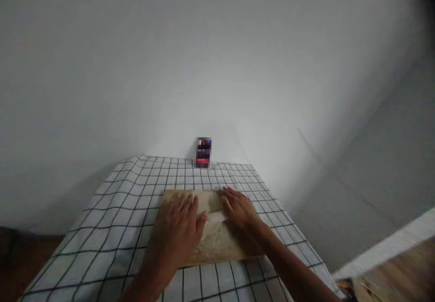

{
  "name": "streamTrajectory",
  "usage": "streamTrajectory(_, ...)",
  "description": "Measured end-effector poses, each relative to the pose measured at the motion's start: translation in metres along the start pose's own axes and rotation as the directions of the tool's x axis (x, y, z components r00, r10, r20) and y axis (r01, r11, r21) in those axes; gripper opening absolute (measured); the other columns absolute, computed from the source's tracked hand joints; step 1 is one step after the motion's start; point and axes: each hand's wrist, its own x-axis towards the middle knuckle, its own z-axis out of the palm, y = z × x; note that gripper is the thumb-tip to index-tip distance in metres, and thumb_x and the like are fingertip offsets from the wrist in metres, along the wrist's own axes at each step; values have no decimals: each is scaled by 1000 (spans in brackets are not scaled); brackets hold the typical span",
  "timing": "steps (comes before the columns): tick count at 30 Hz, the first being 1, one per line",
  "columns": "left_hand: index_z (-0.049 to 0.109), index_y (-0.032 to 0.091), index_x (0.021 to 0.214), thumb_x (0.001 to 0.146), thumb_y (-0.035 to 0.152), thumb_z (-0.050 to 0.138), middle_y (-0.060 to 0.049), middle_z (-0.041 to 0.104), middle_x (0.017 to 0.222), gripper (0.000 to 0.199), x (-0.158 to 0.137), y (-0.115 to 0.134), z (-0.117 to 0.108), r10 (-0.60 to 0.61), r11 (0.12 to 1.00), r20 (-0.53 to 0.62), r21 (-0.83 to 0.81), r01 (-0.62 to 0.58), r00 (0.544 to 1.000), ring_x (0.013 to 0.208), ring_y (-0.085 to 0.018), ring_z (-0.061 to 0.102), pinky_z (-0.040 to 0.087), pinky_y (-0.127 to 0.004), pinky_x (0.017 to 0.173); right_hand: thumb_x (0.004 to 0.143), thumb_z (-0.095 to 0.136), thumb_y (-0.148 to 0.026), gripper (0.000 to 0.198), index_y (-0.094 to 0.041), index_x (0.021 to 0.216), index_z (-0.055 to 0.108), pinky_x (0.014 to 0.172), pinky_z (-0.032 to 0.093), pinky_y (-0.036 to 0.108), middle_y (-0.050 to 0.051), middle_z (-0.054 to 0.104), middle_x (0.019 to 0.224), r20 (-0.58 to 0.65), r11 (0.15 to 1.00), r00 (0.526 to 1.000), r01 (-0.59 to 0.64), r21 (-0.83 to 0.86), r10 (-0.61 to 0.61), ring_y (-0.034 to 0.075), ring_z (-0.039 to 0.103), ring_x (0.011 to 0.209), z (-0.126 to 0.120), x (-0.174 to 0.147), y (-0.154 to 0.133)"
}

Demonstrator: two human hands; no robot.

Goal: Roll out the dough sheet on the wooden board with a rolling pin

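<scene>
A wooden board [234, 245] lies on the checked cloth, with a dusting of what looks like flour [212, 238] on its near half. Across its middle runs a pale, smooth roll that looks like dough [217, 217]; both ends are hidden under my hands. My left hand [183, 222] rests palm down over the left part of the board, fingers stretched forward and thumb toward the roll. Over the right end, my right hand [239, 209] lies palm down too, fingers extended to the board's far edge. Neither hand's fingers are wrapped around anything.
A white cloth with dark grid lines [112, 229] covers the table. At its far edge a small upright phone-like object [203, 152], blurred out, leans against the white wall [217, 66]. Brown flooring [401, 270] shows at the lower right.
</scene>
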Motion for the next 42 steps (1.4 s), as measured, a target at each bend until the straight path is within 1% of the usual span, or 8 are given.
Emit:
streamTrajectory(6, 61, 8, 139, 106, 50, 37, -20, 62, 145, 59, 24, -11, 9, -113, 993, -45, 22, 114, 993, 142, -41, 49, 32, -64, 119, 107, 31, -36, 47, -19, 138, 63, 117, 38, 40, 10, 61, 147, 158, 970, 958, 232, 70, -241, 23, 49, 142, -12, 79, -1)
streamTrajectory(11, 60, 10, 140, 106, 44, 36, -19, 62, 144, 54, 33, -24, 25, -138, 990, -30, 17, 138, 990, 140, -41, 50, 38, -66, 114, 104, 41, -35, 46, -20, 145, 57, 115, 40, 43, 10, 59, 148, 175, 967, 952, 241, 87, -253, 24, 52, 138, 0, 96, 3)
streamTrajectory(21, 61, 9, 138, 105, 46, 36, -18, 63, 144, 55, 21, -17, 18, -24, 999, -110, 25, 27, 994, 139, -40, 50, 33, -67, 116, 107, 33, -39, 52, -18, 151, 51, 121, 35, 45, 11, 53, 155, 90, 995, 991, 92, 26, -94, 26, 45, 145, -8, 41, 0)
streamTrajectory(27, 63, 15, 137, 103, 47, 41, -13, 62, 146, 52, -3, 1, 4, 46, 998, -221, 43, -37, 974, 142, -37, 49, 24, -66, 122, 108, 31, -36, 51, -17, 152, 49, 123, 31, 53, 12, 47, 159, 22, 999, 999, 41, -12, -41, 28, 38, 151, -12, -19, -14)
streamTrajectory(32, 53, 18, 148, 102, 46, 45, -8, 57, 152, 54, -32, 10, 6, 123, 992, -269, 23, -122, 955, 141, -32, 52, 35, -58, 120, 110, 30, -41, 53, -21, 157, 42, 122, 33, 53, 10, 40, 164, -68, 999, 996, 49, -6, -49, 28, 32, 154, -7, -68, -16)
streamTrajectory(35, 51, 20, 150, 102, 45, 46, -7, 57, 152, 55, -37, 9, 10, 119, 992, -258, -8, -125, 959, 141, -31, 53, 38, -57, 119, 110, 32, -43, 48, -25, 150, 50, 119, 36, 54, 10, 42, 163, -117, 995, 989, 90, -36, -94, 29, 35, 152, -6, -74, -16)
streamTrajectory(39, 58, 20, 144, 102, 41, 46, -8, 61, 148, 48, -35, 3, 6, 105, 992, -205, -40, -116, 973, 138, -31, 56, 43, -56, 116, 109, 36, -40, 34, -22, 113, 64, 100, 47, 44, 12, 65, 128, -209, 997, 977, 34, -74, -49, 26, 61, 120, -7, -61, -24)
streamTrajectory(42, 58, 22, 144, 103, 39, 46, -7, 62, 148, 46, -32, 0, -3, 122, 988, -150, -79, -135, 981, 137, -29, 57, 44, -56, 116, 109, 33, -37, 36, -21, 93, 60, 83, 46, 34, 6, 67, 96, -211, 995, 977, -13, -95, -8, 20, 64, 89, -10, -50, -30)
